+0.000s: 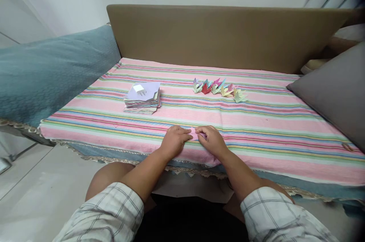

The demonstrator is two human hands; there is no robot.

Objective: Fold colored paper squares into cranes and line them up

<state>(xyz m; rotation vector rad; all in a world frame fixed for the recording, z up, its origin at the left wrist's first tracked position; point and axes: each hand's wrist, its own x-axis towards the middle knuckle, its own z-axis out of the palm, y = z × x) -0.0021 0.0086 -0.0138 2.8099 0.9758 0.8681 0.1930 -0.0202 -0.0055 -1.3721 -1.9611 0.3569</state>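
Observation:
A small folded piece of pink origami paper [194, 133] lies on the striped cloth between my hands. Its outer parts are covered by my fingers. My left hand [176, 140] holds the paper's left side down, fingers together and bent against the cloth. On the other side, the thumb and fingers of my right hand [211, 140] pinch the paper's right part. Beyond my hands, to the right, several folded paper cranes [216, 89] stand close together in many colours. To the left is a stack of square paper sheets [142, 104] with a white plug adapter [139, 89] on top.
The pink striped cloth [182, 116] covers a sofa seat with a lace-trimmed front edge. A brown backrest [213, 38] rises behind it. A blue-covered armrest [57, 70] bounds the left, and a grey cushion [336, 86] leans at the right.

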